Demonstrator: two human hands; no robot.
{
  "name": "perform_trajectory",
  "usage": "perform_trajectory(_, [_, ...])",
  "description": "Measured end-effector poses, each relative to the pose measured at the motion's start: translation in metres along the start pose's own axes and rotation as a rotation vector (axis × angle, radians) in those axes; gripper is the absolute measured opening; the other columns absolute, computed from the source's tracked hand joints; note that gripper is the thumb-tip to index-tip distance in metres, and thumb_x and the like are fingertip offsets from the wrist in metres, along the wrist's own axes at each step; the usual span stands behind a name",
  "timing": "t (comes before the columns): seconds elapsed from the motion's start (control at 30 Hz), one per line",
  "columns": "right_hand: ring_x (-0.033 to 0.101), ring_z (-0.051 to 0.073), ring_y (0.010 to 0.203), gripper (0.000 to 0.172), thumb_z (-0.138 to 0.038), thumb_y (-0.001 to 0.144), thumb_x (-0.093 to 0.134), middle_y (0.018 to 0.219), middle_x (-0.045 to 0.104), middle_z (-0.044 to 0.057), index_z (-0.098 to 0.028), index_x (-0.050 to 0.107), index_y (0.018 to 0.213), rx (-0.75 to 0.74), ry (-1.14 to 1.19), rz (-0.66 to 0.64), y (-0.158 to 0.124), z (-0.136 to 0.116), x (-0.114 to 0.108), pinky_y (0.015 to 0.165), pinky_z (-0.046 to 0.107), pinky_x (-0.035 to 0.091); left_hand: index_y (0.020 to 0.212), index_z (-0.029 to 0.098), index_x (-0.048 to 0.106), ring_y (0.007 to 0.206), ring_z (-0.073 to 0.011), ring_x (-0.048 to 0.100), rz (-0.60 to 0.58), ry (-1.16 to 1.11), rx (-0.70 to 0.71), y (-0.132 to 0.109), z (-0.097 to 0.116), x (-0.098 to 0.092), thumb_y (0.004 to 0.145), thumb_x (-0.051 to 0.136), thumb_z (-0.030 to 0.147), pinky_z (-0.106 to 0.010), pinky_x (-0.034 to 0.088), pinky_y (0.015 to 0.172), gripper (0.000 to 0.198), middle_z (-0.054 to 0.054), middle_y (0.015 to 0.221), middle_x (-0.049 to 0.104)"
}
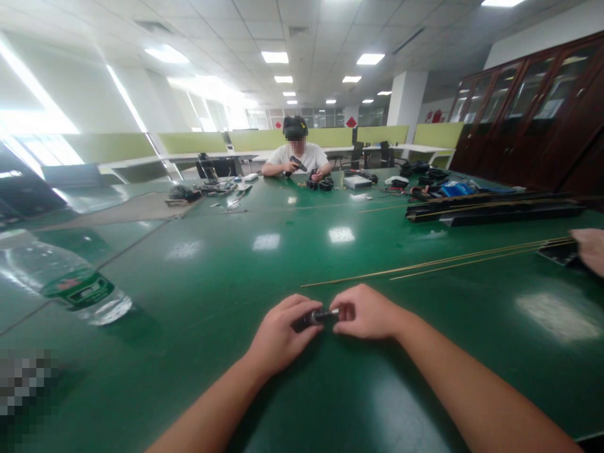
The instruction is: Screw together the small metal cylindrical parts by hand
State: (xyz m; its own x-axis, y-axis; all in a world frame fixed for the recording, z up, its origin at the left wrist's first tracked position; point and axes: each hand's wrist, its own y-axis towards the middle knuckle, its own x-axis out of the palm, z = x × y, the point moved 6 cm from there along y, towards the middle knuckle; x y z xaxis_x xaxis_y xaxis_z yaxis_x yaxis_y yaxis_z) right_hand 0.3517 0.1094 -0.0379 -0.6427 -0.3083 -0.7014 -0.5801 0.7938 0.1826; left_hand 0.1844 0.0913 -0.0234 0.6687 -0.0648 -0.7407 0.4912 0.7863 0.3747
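Observation:
Just above the green table, my left hand (285,333) is closed around a short dark cylindrical piece (314,317) with ribbed rings and a narrow silvery end. It lies roughly level and points to the right. My right hand (365,313) comes in from the other side, its thumb and index finger curled at that silvery end. The palm of my left hand hides the rear of the piece, so its exact kind does not show.
Thin brass-coloured rods (425,263) lie beyond my right hand, near another person's hand (589,250). A water bottle (70,280) lies tilted at left. Black metal channels (514,214) are at right. Across the table (226,277), a person (296,154) holds a drill-like tool.

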Motion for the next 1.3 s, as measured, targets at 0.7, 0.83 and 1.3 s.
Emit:
perform_trajectory(0.7, [0.063,0.014,0.065,0.035,-0.031,0.072,0.074,0.08,0.07,0.001,-0.022,0.066,0.105,0.018,0.024,0.078,0.0,-0.002,-0.005,0.06,0.024,0.046,0.107,0.025,0.064,0.091,-0.0159,0.061,0.037,-0.035,-0.01,-0.003,-0.002,-0.005,0.085,0.066,0.028,-0.03,0.049,0.082,0.022,-0.001,0.1,0.066])
perform_trajectory(0.83, [0.064,0.016,0.069,0.034,-0.03,0.074,0.073,0.083,0.07,0.002,-0.021,0.066,0.105,0.001,0.016,0.09,0.0,-0.004,-0.005,0.063,0.025,0.047,0.112,0.026,0.064,0.096,-0.0162,0.06,0.034,-0.04,-0.003,-0.003,-0.003,-0.003,0.086,0.065,0.029,-0.03,0.049,0.086,0.026,-0.002,0.104,0.066])
perform_trajectory(1.3, [0.064,0.016,0.079,0.018,-0.028,0.081,0.067,0.09,0.072,0.003,-0.02,0.071,0.096,-0.08,-0.022,0.121,0.002,-0.008,-0.003,0.072,0.026,0.047,0.11,0.025,0.062,0.094,-0.0179,0.062,0.056,0.003,-0.061,-0.003,-0.006,-0.002,0.082,0.069,0.028,-0.032,0.051,0.085,0.03,-0.002,0.104,0.067])
